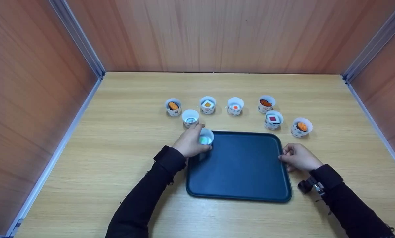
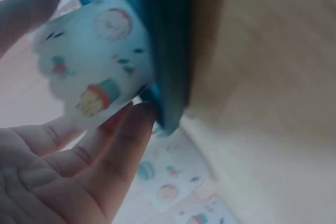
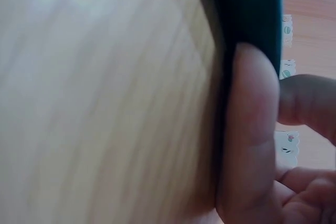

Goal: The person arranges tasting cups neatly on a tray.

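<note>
My left hand point(image 1: 191, 142) holds a small paper cup point(image 1: 207, 135) at the back left corner of the dark teal tray point(image 1: 238, 167). Something pale green shows inside that cup. The left wrist view shows its wall point(image 2: 100, 59), printed with cupcakes and doughnuts, between thumb and fingers, with the fingertips right at the tray rim. Just behind this hand stands another cup point(image 1: 190, 117) with pale bluish contents. At the tray's right side, my right hand point(image 1: 299, 157) pinches the rim point(image 3: 252, 9), one finger lying along its outer edge.
Behind the tray stand several more printed paper cups: orange-topped ones at left point(image 1: 173, 107) and right point(image 1: 301, 127), a white-and-gold one point(image 1: 207, 105), a red-dotted one point(image 1: 235, 106), a brown one point(image 1: 267, 104) and a dark red one point(image 1: 273, 119). Wood panels point(image 1: 217, 36) enclose the table.
</note>
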The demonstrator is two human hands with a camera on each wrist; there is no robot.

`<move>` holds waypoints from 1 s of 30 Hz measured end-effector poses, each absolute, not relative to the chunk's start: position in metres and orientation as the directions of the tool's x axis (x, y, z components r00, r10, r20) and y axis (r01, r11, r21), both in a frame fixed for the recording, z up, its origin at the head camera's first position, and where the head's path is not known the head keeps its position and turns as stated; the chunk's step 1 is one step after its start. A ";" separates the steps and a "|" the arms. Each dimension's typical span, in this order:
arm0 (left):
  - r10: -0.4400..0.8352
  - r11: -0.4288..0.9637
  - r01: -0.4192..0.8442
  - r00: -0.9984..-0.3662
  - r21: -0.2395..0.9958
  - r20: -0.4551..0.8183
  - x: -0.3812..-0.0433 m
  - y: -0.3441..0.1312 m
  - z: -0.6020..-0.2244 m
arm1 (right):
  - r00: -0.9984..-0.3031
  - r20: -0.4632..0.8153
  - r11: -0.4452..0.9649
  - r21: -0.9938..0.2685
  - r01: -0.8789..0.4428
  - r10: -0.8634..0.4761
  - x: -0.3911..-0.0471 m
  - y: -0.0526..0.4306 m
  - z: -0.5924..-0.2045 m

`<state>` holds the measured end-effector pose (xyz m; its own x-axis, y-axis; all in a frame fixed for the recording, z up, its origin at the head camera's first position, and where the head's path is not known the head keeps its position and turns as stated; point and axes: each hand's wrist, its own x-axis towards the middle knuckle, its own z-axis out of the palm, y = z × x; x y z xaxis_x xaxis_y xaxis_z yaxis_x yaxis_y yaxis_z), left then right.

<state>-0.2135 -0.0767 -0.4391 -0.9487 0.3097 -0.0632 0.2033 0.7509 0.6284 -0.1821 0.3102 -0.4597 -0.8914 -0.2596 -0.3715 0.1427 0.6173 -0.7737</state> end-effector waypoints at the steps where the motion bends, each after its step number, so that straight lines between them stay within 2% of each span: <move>1: 0.304 0.745 0.203 -0.951 0.635 -0.053 -0.213 -0.078 -0.437 | -0.891 -0.371 0.619 -0.773 0.141 -0.260 -0.182 0.310 -0.460; 7: 0.263 0.705 0.228 -0.963 0.672 0.051 -0.220 -0.088 -0.422 | -0.888 -0.377 0.617 -0.773 0.146 -0.262 -0.182 0.311 -0.460; 13: 0.235 0.731 0.258 -0.964 0.631 0.121 -0.234 -0.097 -0.418 | -0.889 -0.379 0.616 -0.773 0.151 -0.257 -0.182 0.312 -0.460; 19: 0.184 0.762 0.205 -0.978 0.614 0.098 -0.252 -0.104 -0.424 | -0.894 -0.364 0.625 -0.769 0.131 -0.261 -0.182 0.312 -0.461; 30: 0.175 0.774 0.137 -0.984 0.618 -0.001 -0.274 -0.109 -0.439 | -0.896 -0.365 0.626 -0.768 0.135 -0.254 -0.182 0.311 -0.461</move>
